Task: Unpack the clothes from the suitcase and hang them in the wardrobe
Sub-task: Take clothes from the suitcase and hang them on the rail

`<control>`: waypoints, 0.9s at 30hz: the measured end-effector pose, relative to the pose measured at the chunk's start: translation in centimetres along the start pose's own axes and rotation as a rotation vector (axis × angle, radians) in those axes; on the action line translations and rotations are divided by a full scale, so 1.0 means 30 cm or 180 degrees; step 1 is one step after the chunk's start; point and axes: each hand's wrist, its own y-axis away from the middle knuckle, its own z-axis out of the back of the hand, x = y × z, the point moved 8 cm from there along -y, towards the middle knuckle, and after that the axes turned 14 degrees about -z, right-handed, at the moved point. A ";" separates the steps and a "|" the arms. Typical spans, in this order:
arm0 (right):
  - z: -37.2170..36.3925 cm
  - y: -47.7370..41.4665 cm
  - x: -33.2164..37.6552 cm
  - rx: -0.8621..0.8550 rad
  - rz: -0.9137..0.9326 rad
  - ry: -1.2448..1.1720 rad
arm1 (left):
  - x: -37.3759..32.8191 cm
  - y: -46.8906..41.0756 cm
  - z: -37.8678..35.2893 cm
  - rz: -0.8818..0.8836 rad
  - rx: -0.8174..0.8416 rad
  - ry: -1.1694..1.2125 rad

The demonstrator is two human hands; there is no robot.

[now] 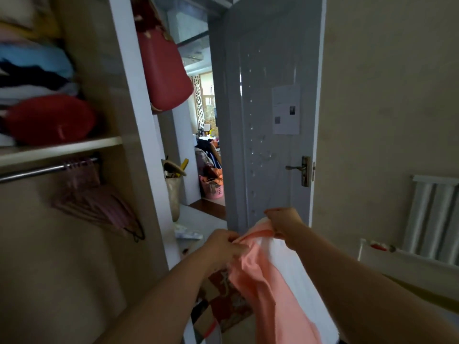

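Observation:
A peach-pink and white garment (270,276) hangs in front of me at the lower middle. My left hand (223,245) pinches its upper edge on the left, and my right hand (283,223) grips its top corner on the right, slightly higher. The open wardrobe (119,120) fills the left side. A metal rail (37,171) runs under its shelf, and a bunch of pink hangers (99,202) dangles from the rail's right end. The suitcase is out of view.
Folded clothes and a red bundle (49,119) sit on the wardrobe shelf. A red handbag (162,70) hangs on the wardrobe's side panel. A grey door (268,108) stands open ahead, with a radiator (434,217) at the right wall.

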 end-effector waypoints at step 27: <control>-0.248 0.123 -0.146 0.1342 0.0688 0.2386 | 0.077 0.278 0.328 0.0766 -0.2276 0.0232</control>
